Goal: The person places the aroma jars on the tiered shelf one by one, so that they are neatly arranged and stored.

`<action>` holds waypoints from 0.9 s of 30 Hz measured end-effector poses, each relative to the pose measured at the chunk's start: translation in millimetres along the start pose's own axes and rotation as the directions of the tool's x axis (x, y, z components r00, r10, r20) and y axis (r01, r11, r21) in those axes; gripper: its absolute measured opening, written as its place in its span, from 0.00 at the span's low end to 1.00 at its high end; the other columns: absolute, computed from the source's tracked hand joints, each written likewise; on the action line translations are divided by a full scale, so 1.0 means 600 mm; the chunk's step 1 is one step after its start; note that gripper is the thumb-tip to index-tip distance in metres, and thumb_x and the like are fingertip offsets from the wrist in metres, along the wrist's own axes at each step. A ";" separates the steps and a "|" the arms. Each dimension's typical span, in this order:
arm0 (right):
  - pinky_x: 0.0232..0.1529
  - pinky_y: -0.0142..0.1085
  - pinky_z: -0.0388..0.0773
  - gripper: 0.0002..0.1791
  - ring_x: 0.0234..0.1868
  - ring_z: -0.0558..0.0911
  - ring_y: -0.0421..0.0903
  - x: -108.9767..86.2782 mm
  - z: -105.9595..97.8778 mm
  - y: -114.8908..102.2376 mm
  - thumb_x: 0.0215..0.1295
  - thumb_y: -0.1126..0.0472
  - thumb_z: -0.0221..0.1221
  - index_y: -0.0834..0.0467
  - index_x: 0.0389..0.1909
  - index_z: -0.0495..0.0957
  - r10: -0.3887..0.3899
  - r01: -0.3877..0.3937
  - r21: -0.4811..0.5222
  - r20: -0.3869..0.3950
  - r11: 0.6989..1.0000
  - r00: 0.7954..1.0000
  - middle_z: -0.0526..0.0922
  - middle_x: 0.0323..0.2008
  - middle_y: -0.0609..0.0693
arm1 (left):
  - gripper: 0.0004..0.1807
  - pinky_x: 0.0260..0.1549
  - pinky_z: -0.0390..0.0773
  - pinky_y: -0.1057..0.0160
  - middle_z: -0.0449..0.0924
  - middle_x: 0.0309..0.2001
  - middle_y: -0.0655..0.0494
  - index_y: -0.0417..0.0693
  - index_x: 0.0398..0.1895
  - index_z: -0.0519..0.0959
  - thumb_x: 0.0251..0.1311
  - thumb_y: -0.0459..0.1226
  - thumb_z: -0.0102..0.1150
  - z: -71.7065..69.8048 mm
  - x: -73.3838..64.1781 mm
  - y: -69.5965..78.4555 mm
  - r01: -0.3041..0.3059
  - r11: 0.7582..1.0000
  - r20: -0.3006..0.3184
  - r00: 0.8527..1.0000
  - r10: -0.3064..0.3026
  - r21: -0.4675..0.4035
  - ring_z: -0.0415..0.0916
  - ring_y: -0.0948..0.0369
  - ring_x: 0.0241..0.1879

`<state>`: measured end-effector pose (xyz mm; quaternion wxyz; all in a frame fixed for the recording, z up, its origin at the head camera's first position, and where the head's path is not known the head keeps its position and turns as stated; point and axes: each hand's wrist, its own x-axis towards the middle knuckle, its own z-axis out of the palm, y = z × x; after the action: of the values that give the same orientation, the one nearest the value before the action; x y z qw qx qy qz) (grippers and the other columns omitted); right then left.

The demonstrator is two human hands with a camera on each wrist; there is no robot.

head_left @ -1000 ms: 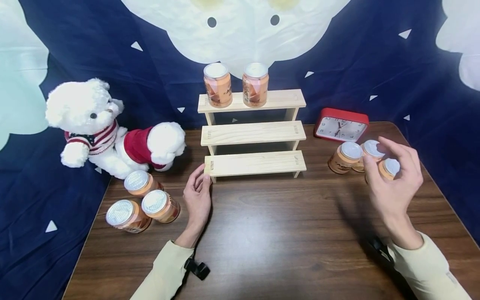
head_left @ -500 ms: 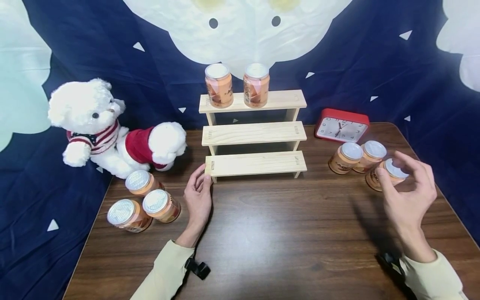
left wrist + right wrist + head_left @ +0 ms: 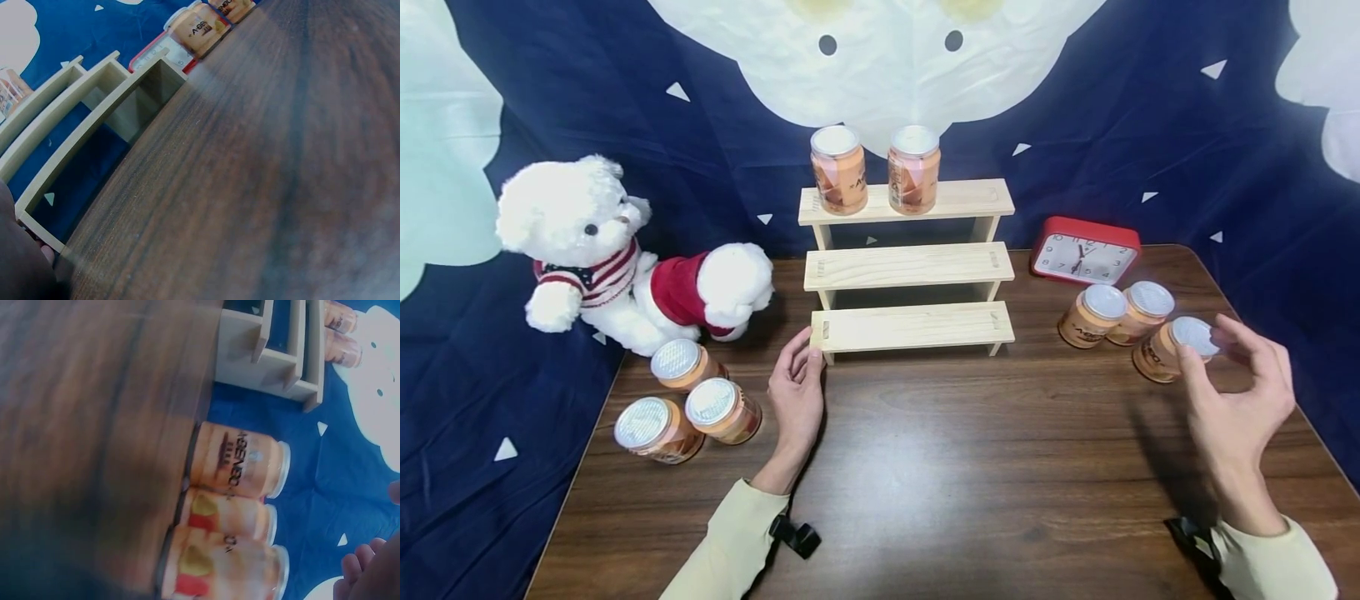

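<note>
My left hand [image 3: 796, 387] holds the left end of the lowest step of a three-step wooden shelf [image 3: 913, 327], thumb in front of the leg and fingers at the side. In the left wrist view the same shelf [image 3: 94, 128] appears from its end. My right hand [image 3: 1243, 400] hovers just beside an orange jar with a silver lid [image 3: 1161, 354], thumb and fingers spread apart, nothing between them. Two similar jars [image 3: 1138, 315] stand behind it. The right wrist view has fingers [image 3: 359, 562] apart from the row of jars [image 3: 234, 459]. On the top step stand two more jars [image 3: 839, 179].
Three jars [image 3: 722, 412] are grouped at the table's left, before a white teddy bear [image 3: 576, 221]. Behind the right-hand jars leans a red clock [image 3: 1082, 254]. A dark blue cloth [image 3: 715, 150] hangs behind the wooden table [image 3: 925, 467].
My right hand has moved right and toward me, uncovering the jars that it partly hid, and now is beside the nearest one. The left hand stays at the shelf.
</note>
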<state>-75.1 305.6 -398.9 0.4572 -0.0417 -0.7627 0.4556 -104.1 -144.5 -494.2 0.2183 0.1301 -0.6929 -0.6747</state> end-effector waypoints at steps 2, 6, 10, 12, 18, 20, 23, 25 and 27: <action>0.56 0.24 0.70 0.24 0.51 0.78 0.27 0.000 -0.003 0.006 0.61 0.67 0.73 0.72 0.58 0.87 0.013 -0.013 -0.017 0.001 1.000 1.000 0.82 0.45 0.26 | 0.20 0.53 0.82 0.76 0.89 0.57 0.36 0.41 0.70 0.83 0.80 0.29 0.62 0.000 0.000 -0.001 0.001 1.000 -0.001 1.000 -0.001 0.001 0.85 0.73 0.50; 0.55 0.24 0.69 0.24 0.51 0.76 0.26 0.002 -0.008 0.025 0.60 0.70 0.73 0.71 0.59 0.87 0.052 -0.052 -0.060 -0.002 0.997 0.999 0.80 0.44 0.25 | 0.19 0.53 0.82 0.76 0.89 0.57 0.35 0.40 0.70 0.83 0.80 0.28 0.62 0.000 0.000 -0.002 -0.001 1.000 -0.001 1.000 0.001 -0.004 0.85 0.73 0.49; 0.55 0.24 0.68 0.24 0.51 0.75 0.26 0.006 -0.014 0.059 0.60 0.70 0.73 0.69 0.59 0.88 0.076 -0.076 -0.103 -0.003 0.992 0.997 0.80 0.44 0.24 | 0.19 0.53 0.82 0.76 0.89 0.57 0.35 0.40 0.70 0.83 0.80 0.28 0.62 0.000 0.000 -0.002 -0.002 1.000 -0.003 1.000 0.002 -0.009 0.85 0.72 0.49; 0.54 0.24 0.68 0.24 0.51 0.75 0.25 0.009 -0.018 0.076 0.61 0.70 0.74 0.68 0.60 0.88 0.072 -0.071 -0.122 0.008 0.990 0.997 0.79 0.44 0.23 | 0.19 0.53 0.82 0.76 0.89 0.56 0.35 0.40 0.70 0.83 0.80 0.28 0.62 0.000 0.000 -0.002 0.000 1.000 -0.004 1.000 0.000 -0.006 0.85 0.72 0.49; 0.54 0.23 0.67 0.28 0.52 0.74 0.24 0.013 -0.024 0.108 0.60 0.69 0.75 0.66 0.63 0.87 0.109 -0.101 -0.165 0.035 0.981 0.993 0.77 0.47 0.22 | 0.20 0.53 0.82 0.76 0.89 0.56 0.35 0.40 0.70 0.83 0.80 0.28 0.62 0.001 0.000 0.001 0.002 1.000 -0.005 1.000 -0.002 -0.005 0.85 0.72 0.49; 0.55 0.23 0.67 0.30 0.52 0.74 0.25 0.013 -0.024 0.110 0.59 0.69 0.77 0.64 0.65 0.86 0.152 -0.142 -0.182 0.041 0.973 0.988 0.77 0.49 0.22 | 0.20 0.53 0.82 0.76 0.89 0.56 0.35 0.40 0.70 0.83 0.79 0.28 0.62 0.001 -0.001 0.002 0.001 1.000 -0.006 1.000 -0.001 -0.007 0.85 0.73 0.49; 0.56 0.23 0.69 0.33 0.53 0.73 0.24 0.013 -0.027 0.113 0.60 0.68 0.78 0.61 0.68 0.85 0.198 -0.180 -0.216 0.067 0.960 0.978 0.75 0.51 0.21 | 0.20 0.53 0.82 0.76 0.89 0.55 0.34 0.40 0.70 0.83 0.79 0.28 0.62 0.001 -0.001 0.003 0.000 1.000 -0.007 1.000 0.000 -0.005 0.85 0.73 0.48; 0.59 0.23 0.70 0.34 0.52 0.73 0.24 0.013 -0.028 0.116 0.60 0.66 0.78 0.59 0.70 0.84 0.226 -0.204 -0.227 0.076 0.952 0.971 0.74 0.52 0.21 | 0.20 0.52 0.82 0.76 0.89 0.55 0.34 0.40 0.70 0.83 0.79 0.28 0.62 0.001 -0.002 0.004 -0.001 1.000 -0.007 1.000 0.001 -0.005 0.85 0.73 0.48; 0.60 0.22 0.71 0.35 0.52 0.74 0.23 0.013 -0.029 0.120 0.61 0.65 0.78 0.57 0.72 0.83 0.253 -0.227 -0.237 0.088 0.945 0.963 0.73 0.52 0.22 | 0.20 0.52 0.82 0.76 0.89 0.55 0.35 0.40 0.70 0.83 0.79 0.28 0.62 0.001 -0.001 0.003 0.000 1.000 -0.006 1.000 0.000 -0.004 0.85 0.72 0.48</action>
<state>-92.5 362.5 -443.5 0.3452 -0.1590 -0.8239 0.4204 -103.5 -143.6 -492.3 0.2207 0.1315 -0.6911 -0.6756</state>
